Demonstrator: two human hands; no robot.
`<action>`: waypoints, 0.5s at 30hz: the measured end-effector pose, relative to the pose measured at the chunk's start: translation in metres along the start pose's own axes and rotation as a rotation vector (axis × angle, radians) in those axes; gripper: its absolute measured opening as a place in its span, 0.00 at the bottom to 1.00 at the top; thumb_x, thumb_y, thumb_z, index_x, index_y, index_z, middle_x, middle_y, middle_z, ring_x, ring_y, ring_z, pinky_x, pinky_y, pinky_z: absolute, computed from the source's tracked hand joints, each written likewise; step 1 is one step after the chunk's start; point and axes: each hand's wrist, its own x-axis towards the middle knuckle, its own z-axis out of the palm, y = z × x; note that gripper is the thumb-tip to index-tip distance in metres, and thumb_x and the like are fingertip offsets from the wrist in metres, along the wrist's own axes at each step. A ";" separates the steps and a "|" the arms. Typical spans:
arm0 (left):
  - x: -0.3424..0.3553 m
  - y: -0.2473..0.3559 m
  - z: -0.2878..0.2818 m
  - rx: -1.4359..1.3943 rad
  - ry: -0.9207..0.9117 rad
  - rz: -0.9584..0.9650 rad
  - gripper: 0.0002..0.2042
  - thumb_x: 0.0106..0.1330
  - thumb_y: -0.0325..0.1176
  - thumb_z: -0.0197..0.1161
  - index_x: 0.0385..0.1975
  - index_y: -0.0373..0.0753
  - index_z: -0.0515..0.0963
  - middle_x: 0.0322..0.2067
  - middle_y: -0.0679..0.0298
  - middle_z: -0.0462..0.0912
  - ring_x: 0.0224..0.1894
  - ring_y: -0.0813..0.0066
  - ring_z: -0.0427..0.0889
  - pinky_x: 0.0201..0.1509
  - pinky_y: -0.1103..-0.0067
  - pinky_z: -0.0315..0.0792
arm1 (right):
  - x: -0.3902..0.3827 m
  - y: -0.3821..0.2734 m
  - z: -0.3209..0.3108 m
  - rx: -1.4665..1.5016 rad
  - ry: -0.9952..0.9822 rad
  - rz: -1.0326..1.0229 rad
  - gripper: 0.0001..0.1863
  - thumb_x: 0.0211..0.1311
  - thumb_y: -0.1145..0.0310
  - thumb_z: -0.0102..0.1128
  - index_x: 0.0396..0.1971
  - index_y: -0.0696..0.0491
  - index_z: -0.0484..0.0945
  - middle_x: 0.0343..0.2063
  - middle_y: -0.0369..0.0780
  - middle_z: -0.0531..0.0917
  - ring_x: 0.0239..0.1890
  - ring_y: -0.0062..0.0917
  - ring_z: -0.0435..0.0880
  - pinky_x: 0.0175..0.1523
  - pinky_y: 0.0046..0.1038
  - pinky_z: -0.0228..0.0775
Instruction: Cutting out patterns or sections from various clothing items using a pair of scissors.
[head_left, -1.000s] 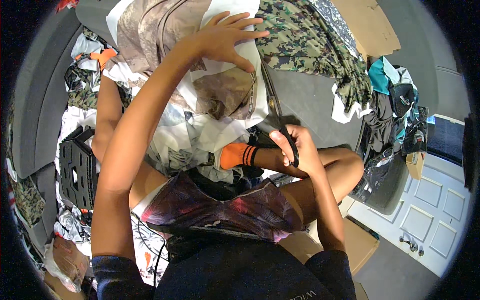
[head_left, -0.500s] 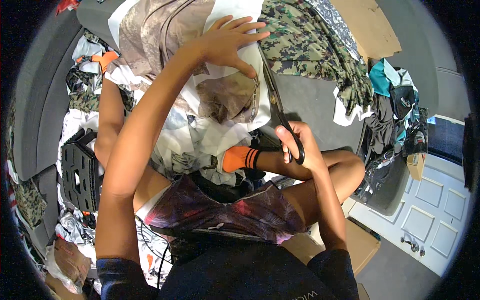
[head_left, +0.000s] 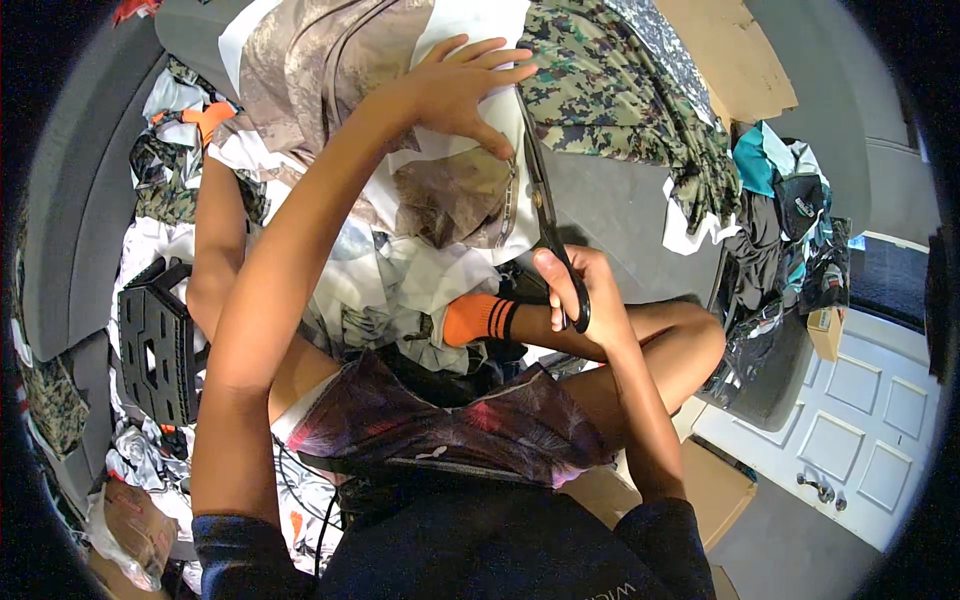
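My left hand (head_left: 459,98) rests spread with fingers apart on the brown camouflage fabric (head_left: 289,57), which has white areas, its thumb near a darker brown panel (head_left: 445,195). Long black scissors (head_left: 543,210) are gripped in my right hand (head_left: 585,295); their blades run up along the fabric's white right edge, toward my left hand's fingers. Whether the blade tips lie under or beside the fabric is unclear. Pale crumpled fabric (head_left: 365,290) lies below the piece, beside my orange sock (head_left: 470,320).
Green camouflage fabric (head_left: 610,95), cardboard (head_left: 750,50) and teal-and-black garments (head_left: 755,160) lie right of the work on a grey seat (head_left: 625,210). A black slotted plastic item (head_left: 150,340) and scrap piles (head_left: 165,170) are on the left. A white door (head_left: 850,400) is at the lower right.
My right hand and the scissors shifted slightly right, then back left and down a little, over the last second. My left hand stays nearly in place on the fabric.
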 end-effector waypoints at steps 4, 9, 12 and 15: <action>0.001 0.000 0.000 0.000 -0.004 0.000 0.51 0.41 0.68 0.65 0.69 0.56 0.56 0.70 0.77 0.54 0.73 0.71 0.48 0.73 0.59 0.40 | -0.001 -0.001 0.006 0.021 0.019 0.018 0.22 0.67 0.56 0.54 0.15 0.53 0.67 0.10 0.34 0.70 0.08 0.18 0.68 0.15 0.19 0.62; 0.002 0.000 -0.001 0.024 -0.010 0.000 0.51 0.42 0.67 0.65 0.70 0.55 0.55 0.70 0.77 0.53 0.73 0.71 0.48 0.73 0.59 0.41 | -0.001 0.000 0.008 0.061 0.033 0.037 0.22 0.66 0.56 0.55 0.15 0.53 0.67 0.10 0.34 0.70 0.07 0.18 0.67 0.15 0.18 0.61; 0.001 0.000 -0.002 0.023 -0.014 -0.006 0.51 0.43 0.67 0.65 0.70 0.55 0.55 0.71 0.76 0.53 0.73 0.71 0.47 0.73 0.60 0.41 | -0.001 0.001 0.009 0.053 0.036 0.035 0.22 0.66 0.57 0.55 0.14 0.53 0.67 0.10 0.34 0.70 0.07 0.17 0.67 0.15 0.18 0.60; 0.001 0.001 -0.002 0.006 -0.009 -0.008 0.52 0.42 0.68 0.64 0.69 0.53 0.56 0.70 0.76 0.54 0.73 0.73 0.47 0.73 0.63 0.39 | -0.001 0.000 0.009 0.035 0.044 0.030 0.22 0.66 0.57 0.55 0.14 0.53 0.67 0.10 0.34 0.70 0.07 0.17 0.67 0.15 0.18 0.60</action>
